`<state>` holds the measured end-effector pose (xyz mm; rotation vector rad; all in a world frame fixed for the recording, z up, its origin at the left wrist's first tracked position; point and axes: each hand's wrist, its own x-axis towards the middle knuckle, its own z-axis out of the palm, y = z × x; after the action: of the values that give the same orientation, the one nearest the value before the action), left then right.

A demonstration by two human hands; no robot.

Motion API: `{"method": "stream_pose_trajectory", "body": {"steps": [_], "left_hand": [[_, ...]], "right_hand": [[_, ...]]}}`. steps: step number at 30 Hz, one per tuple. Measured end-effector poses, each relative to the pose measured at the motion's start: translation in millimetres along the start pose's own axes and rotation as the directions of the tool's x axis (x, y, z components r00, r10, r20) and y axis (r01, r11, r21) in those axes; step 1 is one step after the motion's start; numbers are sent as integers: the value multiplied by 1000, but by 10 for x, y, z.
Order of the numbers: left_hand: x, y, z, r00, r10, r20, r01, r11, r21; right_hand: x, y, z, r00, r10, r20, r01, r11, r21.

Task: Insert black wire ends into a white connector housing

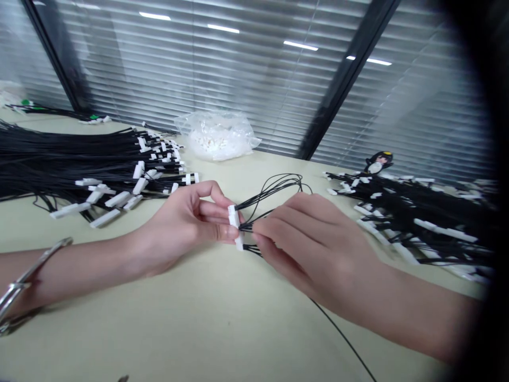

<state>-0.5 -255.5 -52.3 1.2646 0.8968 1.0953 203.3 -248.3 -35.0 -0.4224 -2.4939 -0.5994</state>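
Between the thumb and fingers of my left hand (199, 217) is a white connector housing (234, 216), held upright above the table. Several thin black wires (274, 190) come out of its right side and loop up and back. My right hand (314, 244) pinches black wires close to the housing, its fingertips just right of it. A single long wire (342, 329) trails from below my right hand toward the table's front edge. The wire ends inside the housing are hidden.
A large bundle of black wires with white connectors (71, 159) lies at left. Another pile of wired connectors (429, 217) lies at right, beside a penguin figure (377, 162). A clear plastic bag of small white parts (217, 138) sits at the back, before window blinds.
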Motion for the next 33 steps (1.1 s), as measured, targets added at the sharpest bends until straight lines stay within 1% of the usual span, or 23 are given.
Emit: {"method": "stream_pose_trajectory", "body": {"steps": [3, 5, 6, 9, 11, 13, 15, 17, 18, 19, 20, 21, 22, 23, 24, 25, 26, 28, 30, 33], "left_hand": [[0, 1, -5, 1000, -16, -5, 16, 1000, 14], [-4, 0, -5, 1000, -19, -2, 19, 1000, 17], [-5, -1, -5, 1000, -21, 0, 21, 1000, 19], [2, 0, -12, 1000, -15, -12, 16, 1000, 26], [15, 5, -25, 998, -15, -65, 17, 1000, 19], [29, 12, -41, 993, -21, -117, 21, 1000, -1], [36, 18, -55, 990, -24, -137, 21, 1000, -23], [33, 23, -60, 990, -28, -136, 23, 999, -35], [30, 25, -59, 990, -29, -137, 24, 999, -38], [26, 28, -57, 990, -25, -137, 20, 999, -44], [22, 31, -52, 991, -20, -134, 13, 999, -50], [19, 34, -48, 991, -14, -132, 7, 998, -57], [17, 36, -44, 992, -5, -129, -4, 998, -64], [18, 39, -42, 992, 3, -128, -13, 997, -72], [20, 40, -42, 991, 11, -130, -22, 997, -78], [24, 39, -45, 990, 17, -138, -28, 996, -81], [30, 37, -51, 988, 23, -151, -35, 996, -80], [42, 29, -69, 982, 35, -183, -50, 996, -74], [51, 17, -87, 977, 41, -208, -56, 996, -67], [56, 2, -100, 975, 39, -219, -53, 997, -58]], "right_hand": [[-1, -24, 54, 999, 0, -38, 1, 999, 34], [17, -13, 60, 999, -5, -34, 5, 1000, 22], [29, 5, 49, 1000, -11, -15, 12, 1000, 20], [41, 105, -23, 995, -8, 98, 0, 997, 80], [17, 190, -76, 987, -21, 161, 5, 995, 97], [-19, 269, -111, 978, -74, 194, 60, 995, 75], [-44, 335, -121, 973, -160, 168, 153, 987, 52], [-45, 403, -106, 964, -251, 93, 244, 966, 83], [-41, 443, -90, 961, -269, 56, 261, 957, 124], [-39, 491, -68, 967, -251, 39, 240, 952, 193], [-44, 547, -40, 980, -195, 47, 174, 943, 284], [-56, 612, -5, 992, -101, 74, 66, 922, 381], [-78, 684, 38, 995, 15, 99, -60, 883, 466], [-108, 761, 86, 983, 139, 116, -180, 824, 538], [-143, 840, 137, 959, 253, 125, -276, 751, 600], [-179, 919, 186, 926, 359, 114, -341, 671, 658], [-213, 997, 228, 889, 446, 106, -380, 585, 717], [-264, 1147, 269, 812, 576, 92, -403, 441, 802], [-289, 1299, 231, 762, 640, 98, -414, 367, 833], [-305, 1545, 43, 711, 680, 178, -453, 250, 856]]}}
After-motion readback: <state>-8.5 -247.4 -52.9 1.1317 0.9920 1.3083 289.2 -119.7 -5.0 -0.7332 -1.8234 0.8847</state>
